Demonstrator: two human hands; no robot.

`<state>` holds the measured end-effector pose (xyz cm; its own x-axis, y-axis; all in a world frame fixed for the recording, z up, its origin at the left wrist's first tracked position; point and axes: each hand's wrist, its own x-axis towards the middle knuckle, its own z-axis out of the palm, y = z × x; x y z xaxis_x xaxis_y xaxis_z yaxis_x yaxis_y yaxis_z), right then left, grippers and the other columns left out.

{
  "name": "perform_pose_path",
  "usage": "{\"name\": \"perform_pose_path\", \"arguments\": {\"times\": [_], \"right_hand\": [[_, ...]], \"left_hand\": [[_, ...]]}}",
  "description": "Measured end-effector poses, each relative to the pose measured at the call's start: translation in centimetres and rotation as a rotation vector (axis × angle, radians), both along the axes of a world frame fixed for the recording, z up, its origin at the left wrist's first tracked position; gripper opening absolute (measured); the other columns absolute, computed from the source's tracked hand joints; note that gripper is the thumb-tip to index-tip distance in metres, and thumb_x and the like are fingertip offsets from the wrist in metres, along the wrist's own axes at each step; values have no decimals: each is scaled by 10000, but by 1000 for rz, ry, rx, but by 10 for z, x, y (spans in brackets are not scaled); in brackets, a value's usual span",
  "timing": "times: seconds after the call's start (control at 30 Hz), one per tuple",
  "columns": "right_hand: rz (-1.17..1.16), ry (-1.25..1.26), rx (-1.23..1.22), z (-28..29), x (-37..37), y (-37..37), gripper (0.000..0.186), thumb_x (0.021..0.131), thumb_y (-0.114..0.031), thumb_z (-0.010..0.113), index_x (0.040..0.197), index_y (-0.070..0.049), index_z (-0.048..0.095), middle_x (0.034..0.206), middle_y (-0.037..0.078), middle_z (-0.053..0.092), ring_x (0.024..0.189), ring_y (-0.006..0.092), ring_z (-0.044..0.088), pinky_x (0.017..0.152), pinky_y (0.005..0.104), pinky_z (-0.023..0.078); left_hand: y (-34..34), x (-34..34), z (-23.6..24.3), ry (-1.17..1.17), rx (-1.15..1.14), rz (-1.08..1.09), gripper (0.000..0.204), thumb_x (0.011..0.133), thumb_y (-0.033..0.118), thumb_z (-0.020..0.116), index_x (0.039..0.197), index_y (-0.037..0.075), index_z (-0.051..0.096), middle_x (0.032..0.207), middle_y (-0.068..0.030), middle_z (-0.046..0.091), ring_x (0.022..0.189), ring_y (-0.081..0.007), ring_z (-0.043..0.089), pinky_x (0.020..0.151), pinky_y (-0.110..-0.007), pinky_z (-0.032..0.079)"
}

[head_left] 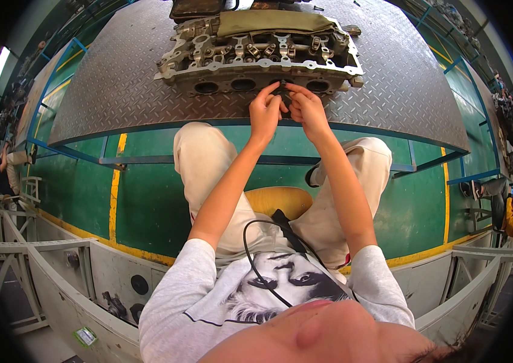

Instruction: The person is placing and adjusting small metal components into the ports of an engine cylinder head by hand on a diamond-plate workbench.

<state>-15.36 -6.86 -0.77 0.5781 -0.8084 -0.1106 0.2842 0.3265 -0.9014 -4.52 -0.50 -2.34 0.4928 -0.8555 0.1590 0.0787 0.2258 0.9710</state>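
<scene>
A metal engine cylinder head (262,63) lies on the steel-plate table, its side with several round ports turned toward me. My left hand (265,111) and my right hand (306,110) meet at its near side, in front of the third port from the left. Both index fingers are stretched forward and their tips nearly touch there, while the other fingers are curled in. A tiny dark thing seems to be between the fingertips, too small to name. Rocker parts show in the head's open top. A folded olive-green cloth (274,23) rests along its far side.
The table (117,78) has a diamond-pattern top and a blue frame (208,160) above my knees. Dark parts (199,7) stand at its far edge, with small bolts (318,8) nearby. A black cable (246,233) hangs over my shirt. Other people sit at far left and right.
</scene>
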Motion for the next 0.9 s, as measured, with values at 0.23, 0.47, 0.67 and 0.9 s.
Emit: {"name": "perform_pose_path", "arguments": {"times": [0.23, 0.47, 0.67, 0.9], "right_hand": [[-14, 9, -16, -1, 1, 2, 315, 921, -76, 458, 1212, 33, 508, 594, -62, 355, 462, 39, 268, 420, 222, 210], [-17, 16, -19, 1, 0, 2, 335, 912, -72, 460, 1227, 33, 501, 594, -66, 352, 463, 36, 271, 421, 217, 211], [-21, 18, -24, 0, 0, 2, 338, 911, -72, 460, 1230, 30, 502, 587, -68, 349, 463, 35, 272, 422, 216, 210], [-37, 12, -35, -1, 0, 1, 324, 915, -79, 466, 1217, 23, 523, 578, -68, 360, 459, 35, 276, 422, 216, 212]], "left_hand": [[0, 2, -2, -19, -8, -4, 359, 913, 44, 450, 1255, -36, 528, 642, -47, 576, 507, -67, 451, 472, -234, 374], [-1, 1, -3, -65, -40, 14, 398, 882, 42, 472, 1273, -4, 532, 624, -30, 575, 494, -56, 453, 455, -228, 386], [-2, 1, -6, -102, -50, 26, 413, 870, 39, 482, 1278, -3, 531, 621, -29, 577, 490, -55, 458, 459, -227, 400], [-2, 0, -4, -112, -24, 12, 390, 908, 37, 470, 1294, -8, 511, 625, -31, 577, 504, -52, 448, 464, -222, 372]]}}
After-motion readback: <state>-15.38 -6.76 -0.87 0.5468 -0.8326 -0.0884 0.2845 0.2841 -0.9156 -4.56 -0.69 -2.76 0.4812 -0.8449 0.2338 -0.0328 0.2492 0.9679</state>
